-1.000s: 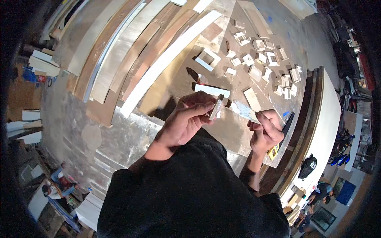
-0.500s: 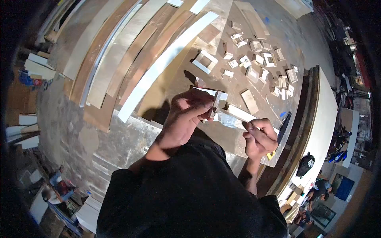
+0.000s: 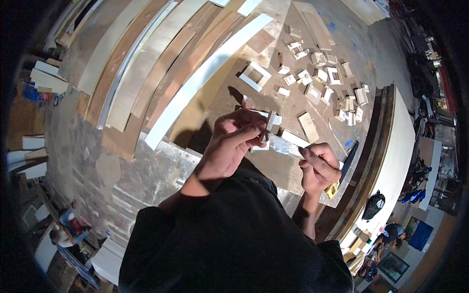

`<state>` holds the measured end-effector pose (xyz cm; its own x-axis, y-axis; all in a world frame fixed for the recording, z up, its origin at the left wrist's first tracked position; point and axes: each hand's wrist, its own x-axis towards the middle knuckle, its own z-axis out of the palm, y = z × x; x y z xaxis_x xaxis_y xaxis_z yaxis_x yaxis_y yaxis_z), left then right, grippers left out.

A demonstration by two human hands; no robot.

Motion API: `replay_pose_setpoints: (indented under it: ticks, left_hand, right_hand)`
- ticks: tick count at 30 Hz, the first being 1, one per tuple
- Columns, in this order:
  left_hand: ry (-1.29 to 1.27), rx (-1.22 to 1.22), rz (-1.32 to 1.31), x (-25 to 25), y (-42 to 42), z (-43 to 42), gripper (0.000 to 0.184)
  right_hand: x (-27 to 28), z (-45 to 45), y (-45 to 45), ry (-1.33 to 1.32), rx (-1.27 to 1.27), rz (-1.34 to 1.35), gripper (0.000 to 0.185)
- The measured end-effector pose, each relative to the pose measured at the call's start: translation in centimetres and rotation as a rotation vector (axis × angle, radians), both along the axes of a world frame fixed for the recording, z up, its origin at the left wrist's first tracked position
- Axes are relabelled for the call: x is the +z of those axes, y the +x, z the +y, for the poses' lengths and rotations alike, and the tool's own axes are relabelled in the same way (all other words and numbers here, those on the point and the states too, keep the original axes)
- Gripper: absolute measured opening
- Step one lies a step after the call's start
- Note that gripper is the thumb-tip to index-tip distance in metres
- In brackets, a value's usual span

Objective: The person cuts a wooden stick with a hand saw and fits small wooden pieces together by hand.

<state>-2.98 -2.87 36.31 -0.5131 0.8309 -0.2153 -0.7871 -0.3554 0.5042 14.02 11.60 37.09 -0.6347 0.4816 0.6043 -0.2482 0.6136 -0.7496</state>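
My left hand point(image 3: 233, 141) is closed, pinching a small narrow wooden strip point(image 3: 270, 121) that stands up from the fingertips. To its right, my right hand point(image 3: 321, 168) is closed with thumb and fingers pinched together; what they hold is too small to make out. A shiny silvery-white flat piece point(image 3: 285, 145) lies between the hands, reaching close to the right fingertips. I cannot tell whether it is gripped. Behind it are a pale wooden strip point(image 3: 295, 138) and a flat wooden block point(image 3: 308, 126). White pieces partly show behind the left fingers.
Several small wooden frames and blocks point(image 3: 320, 75) are scattered across the worktable point(image 3: 288, 110). Long boards point(image 3: 161, 73) and a white strip point(image 3: 205, 80) lie to the left. A yellow-handled tool point(image 3: 332, 189) sits by the right edge, beside stacked panels point(image 3: 386, 161). People are in the background.
The view has shifted slightly. Both hands keep nearly the same places and grips, and the wooden strip stays in my left fingers.
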Motion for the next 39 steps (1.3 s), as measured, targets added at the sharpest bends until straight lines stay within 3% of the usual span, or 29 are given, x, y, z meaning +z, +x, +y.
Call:
replay_pose_setpoints:
  ticks: [4,10,12,26,29,31,34,39]
  left_hand:
    - [-0.013,-0.015,0.009,0.0,-0.1,0.1,0.013]
    - [0.046,0.001,-0.014,-0.7,-0.6,-0.1,0.015]
    - [0.051,0.034,-0.015,-0.9,-0.6,-0.1,0.015]
    - [0.027,0.097,0.056,0.1,-0.4,-0.8,0.018]
    - [-0.02,0.139,0.144,0.2,-0.1,-1.1,0.014]
    - [-0.045,0.163,0.208,0.4,0.1,-1.1,0.013]
    - [-0.122,0.234,0.253,1.2,0.7,-1.0,0.008]
    - [-0.059,0.275,0.159,1.9,1.4,-1.0,0.021]
  right_hand:
    - [0.4,-0.2,-0.8,-0.072,-0.131,-0.051,0.025]
    - [0.3,-0.1,-1.4,-0.001,0.006,-0.051,0.022]
    - [0.0,-0.4,-0.9,-0.096,0.041,-0.055,0.022]
    - [0.8,-0.7,-0.6,-0.031,0.012,-0.003,0.021]
    - [1.1,-1.3,-0.4,-0.078,-0.039,-0.02,0.023]
    - [1.2,-1.3,-0.5,0.132,-0.148,0.008,0.025]
    - [1.2,-1.6,-0.5,0.214,-0.214,0.04,0.031]
    - [0.7,-2.6,0.1,0.061,-0.299,0.062,0.032]
